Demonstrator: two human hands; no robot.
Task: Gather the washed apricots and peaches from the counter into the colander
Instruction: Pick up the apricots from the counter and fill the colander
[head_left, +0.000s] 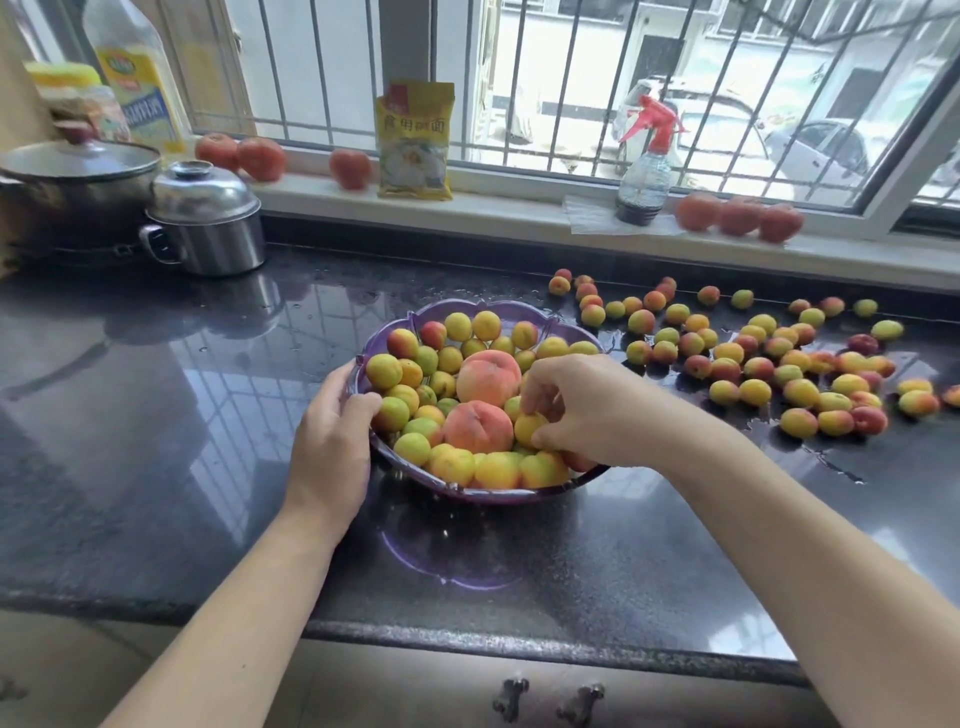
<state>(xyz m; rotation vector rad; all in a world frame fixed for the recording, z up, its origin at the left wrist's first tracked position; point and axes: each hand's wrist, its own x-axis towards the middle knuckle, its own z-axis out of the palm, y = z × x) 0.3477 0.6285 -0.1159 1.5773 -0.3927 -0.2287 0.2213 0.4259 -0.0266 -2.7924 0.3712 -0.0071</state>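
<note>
A purple colander (415, 317) sits mid-counter, heaped with several yellow-red apricots and two peaches (488, 378). My left hand (332, 441) grips the colander's left rim, thumb hooked over the edge. My right hand (587, 410) hovers over the right side of the pile, its fingers curled round a yellow apricot (527, 428) on top of the heap. Many more loose apricots (753, 364) lie scattered on the wet black counter to the right of the colander.
A steel pot (208, 223) and a lidded pan (72, 176) stand at the back left. On the windowsill are tomatoes (737, 215), a yellow packet (414, 140) and a spray bottle (644, 171). The counter's front edge (519, 644) runs below my arms.
</note>
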